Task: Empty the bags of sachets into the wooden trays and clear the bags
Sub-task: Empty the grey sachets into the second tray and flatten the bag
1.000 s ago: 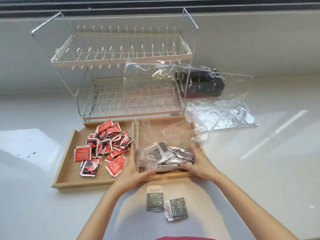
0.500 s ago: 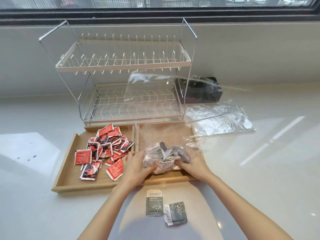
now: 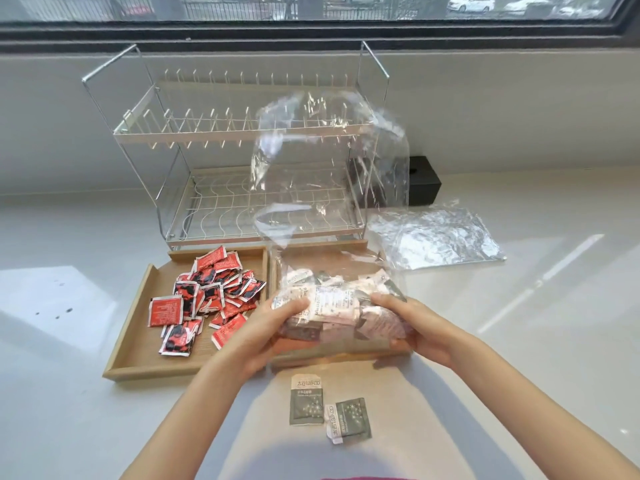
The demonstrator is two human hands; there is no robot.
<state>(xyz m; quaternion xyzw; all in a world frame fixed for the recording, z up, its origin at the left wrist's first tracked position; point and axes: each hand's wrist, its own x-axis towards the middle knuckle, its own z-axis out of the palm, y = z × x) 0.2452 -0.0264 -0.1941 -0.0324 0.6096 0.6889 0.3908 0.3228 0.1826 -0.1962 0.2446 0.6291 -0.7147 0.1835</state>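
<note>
A glossy white table (image 3: 519, 341) fills the frame under a dark-framed window (image 3: 311, 32) along the top, sunlight streaking its right side; at centre the left hand (image 3: 266, 334) and right hand (image 3: 415, 327) clasp a clear plastic bag of grey sachets (image 3: 332, 306) from both sides, above the right wooden tray (image 3: 339, 358); the left wooden tray (image 3: 138, 348) holds red sachets (image 3: 207, 299); an empty crinkled bag (image 3: 436, 237) lies at right.
</note>
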